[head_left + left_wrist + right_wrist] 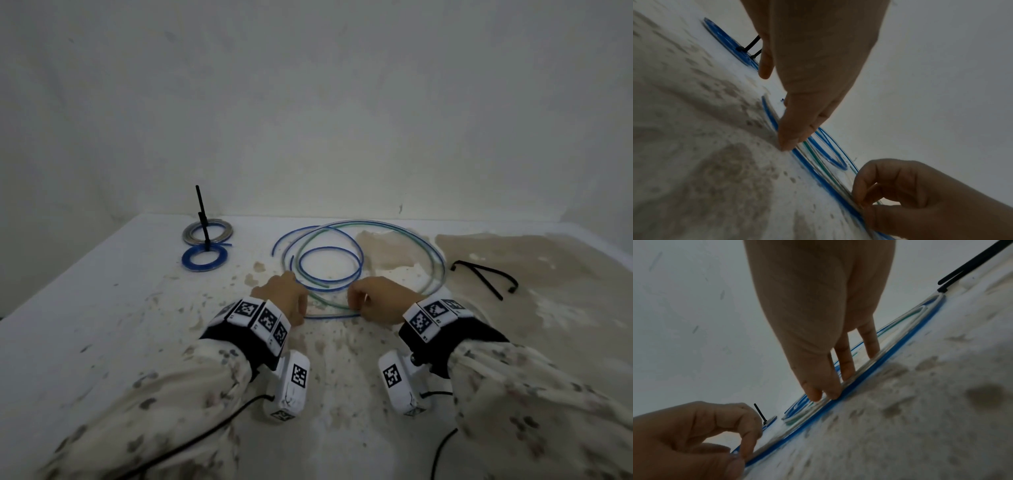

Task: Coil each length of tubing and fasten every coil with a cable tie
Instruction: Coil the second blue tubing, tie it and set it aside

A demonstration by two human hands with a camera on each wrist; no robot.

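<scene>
Both hands sit low on the near edge of the loose tubing (342,263), a sprawl of blue, green-striped and clear loops lying flat on the stained white desk (102,325). Left hand (282,301) has its fingers curled, and in the right wrist view its thumb and forefinger pinch the blue strand where it runs along the near side. Right hand (376,301) is harder to read: from the head it looks bunched, with the strand ending at it, while its own wrist view shows the fingers (846,365) reaching down nearly straight with the tips on the tubing, so whether it grips or only presses cannot be told.

At the far left of the desk lie two finished coils, a blue coil (205,259) nearer and a grey coil (209,233) just behind it, each with a black tie tail (202,212) standing up. Well to the right of the loose loops, spare black cable ties (486,277) lie crossed on a brown patch of the desk.
</scene>
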